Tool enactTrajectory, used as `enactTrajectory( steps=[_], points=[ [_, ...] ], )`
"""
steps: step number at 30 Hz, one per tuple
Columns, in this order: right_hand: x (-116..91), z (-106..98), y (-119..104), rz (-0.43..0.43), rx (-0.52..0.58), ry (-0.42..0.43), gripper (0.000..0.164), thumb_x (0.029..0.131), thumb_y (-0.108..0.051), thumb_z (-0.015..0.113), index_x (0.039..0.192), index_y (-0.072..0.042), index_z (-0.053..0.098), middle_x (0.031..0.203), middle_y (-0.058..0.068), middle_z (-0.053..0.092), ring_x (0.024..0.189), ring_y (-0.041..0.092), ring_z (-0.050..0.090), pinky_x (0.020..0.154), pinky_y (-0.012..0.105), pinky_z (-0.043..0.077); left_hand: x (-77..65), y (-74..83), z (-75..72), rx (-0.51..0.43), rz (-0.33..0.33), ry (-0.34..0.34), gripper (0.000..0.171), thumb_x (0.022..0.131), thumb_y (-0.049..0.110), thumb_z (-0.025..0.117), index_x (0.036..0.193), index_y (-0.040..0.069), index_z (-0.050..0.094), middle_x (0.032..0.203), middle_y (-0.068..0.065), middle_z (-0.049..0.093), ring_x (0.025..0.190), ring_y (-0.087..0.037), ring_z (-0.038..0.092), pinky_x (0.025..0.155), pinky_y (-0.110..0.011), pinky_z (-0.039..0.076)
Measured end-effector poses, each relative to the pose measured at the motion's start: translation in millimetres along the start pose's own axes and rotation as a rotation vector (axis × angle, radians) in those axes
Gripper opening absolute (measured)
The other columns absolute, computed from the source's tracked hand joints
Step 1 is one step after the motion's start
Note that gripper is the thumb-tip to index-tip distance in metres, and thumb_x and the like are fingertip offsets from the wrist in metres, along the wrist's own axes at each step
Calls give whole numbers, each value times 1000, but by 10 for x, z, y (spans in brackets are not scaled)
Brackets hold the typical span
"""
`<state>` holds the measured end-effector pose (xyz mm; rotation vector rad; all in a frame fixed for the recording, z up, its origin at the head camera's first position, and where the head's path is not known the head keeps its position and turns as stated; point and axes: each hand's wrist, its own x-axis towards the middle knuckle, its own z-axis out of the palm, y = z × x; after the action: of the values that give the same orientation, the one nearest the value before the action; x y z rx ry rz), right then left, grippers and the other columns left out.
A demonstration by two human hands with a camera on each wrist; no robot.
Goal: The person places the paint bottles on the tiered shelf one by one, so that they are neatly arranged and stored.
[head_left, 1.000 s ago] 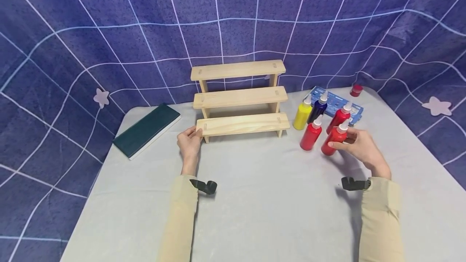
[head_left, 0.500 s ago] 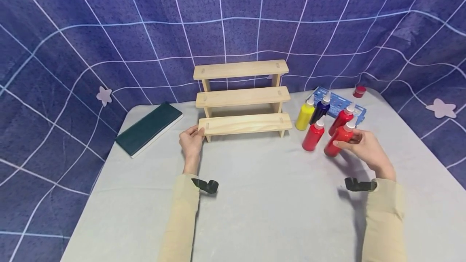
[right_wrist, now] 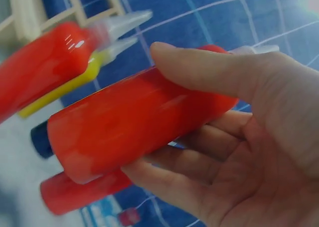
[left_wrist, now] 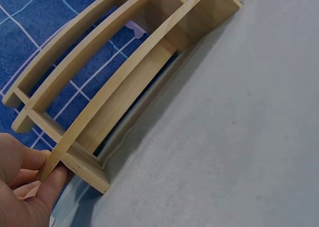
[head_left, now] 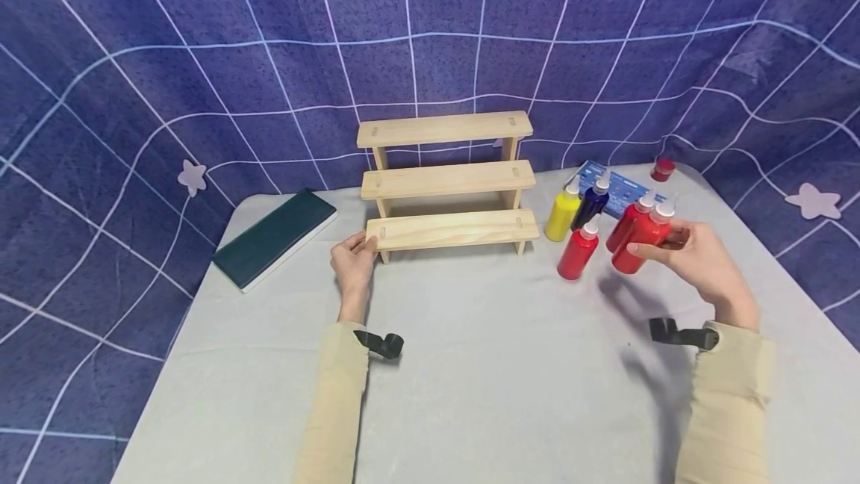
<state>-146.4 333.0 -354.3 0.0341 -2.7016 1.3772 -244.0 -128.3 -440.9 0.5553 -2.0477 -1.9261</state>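
Observation:
A red squeeze bottle [head_left: 638, 242] with a white nozzle is gripped between the thumb and fingers of my right hand [head_left: 699, 256]. It hangs above the cloth, its shadow below. Just behind it a second red bottle [head_left: 623, 226] is partly covered; a third red bottle [head_left: 578, 251] stands to the left. A yellow bottle [head_left: 561, 213] and a dark blue bottle [head_left: 591, 204] stand farther back. My left hand [head_left: 352, 264] pinches the left end of the lowest step of a three-tier wooden rack [head_left: 452, 230]; the left wrist view shows thumb and fingers on that board [left_wrist: 65, 144].
A dark green book-like object [head_left: 275, 239] lies at the left of the cloth-covered table [head_left: 484, 372]. Behind the bottles lies a blue printed sheet or box [head_left: 625, 196], with a small red container [head_left: 663, 169] near the back right corner. A blue patterned curtain [head_left: 443, 21] hangs behind.
My right hand has lifted the red squeeze bottle off the table and moved slightly right and up. My left hand keeps its pinch on the rack.

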Motion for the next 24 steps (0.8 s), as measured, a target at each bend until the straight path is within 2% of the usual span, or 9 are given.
enactTrajectory(
  steps=[4, 9, 14, 19, 24],
  points=[
    [-7, -35, -119, -14, 35, 1, 22, 85, -12, 76, 103, -3, 68, 78, -22, 69, 73, -4, 65, 68, 9, 48, 10, -10, -2, 4, -2, -1, 31, 91, 3, 65, 119, -8, 65, 112, -25, 68, 101, -26, 67, 72, -11, 57],
    [-8, -43, -279, -24, 75, 10, 16, 85, -10, 76, 99, -12, 71, 77, -20, 70, 71, -3, 64, 68, 10, 46, 13, -16, 2, 4, -4, 5, 31, 91, 4, 65, 119, -7, 65, 111, -25, 68, 99, -25, 67, 71, -11, 57],
    [9, -35, -454, -19, 108, 17, 18, 85, -10, 76, 99, -19, 71, 78, -21, 69, 74, -4, 63, 70, 8, 47, -1, -3, -5, 4, -11, 7, 31, 91, 4, 66, 119, -7, 66, 110, -24, 69, 99, -25, 67, 73, -14, 58],
    [23, -10, -619, -20, 126, 1, 18, 85, -11, 75, 100, -20, 71, 79, -21, 70, 74, -2, 65, 70, 10, 47, -4, 4, -8, -6, -8, 5, 31, 91, 5, 66, 119, -7, 65, 110, -24, 69, 100, -25, 67, 76, -17, 59],
    [41, 48, -758, -30, 81, -5, 17, 85, -15, 76, 101, -17, 69, 78, -21, 70, 72, 1, 65, 66, 15, 48, -3, -10, -6, -14, -9, 0, 31, 91, 5, 66, 120, -7, 65, 110, -24, 68, 100, -25, 67, 77, -17, 59]
  ],
)
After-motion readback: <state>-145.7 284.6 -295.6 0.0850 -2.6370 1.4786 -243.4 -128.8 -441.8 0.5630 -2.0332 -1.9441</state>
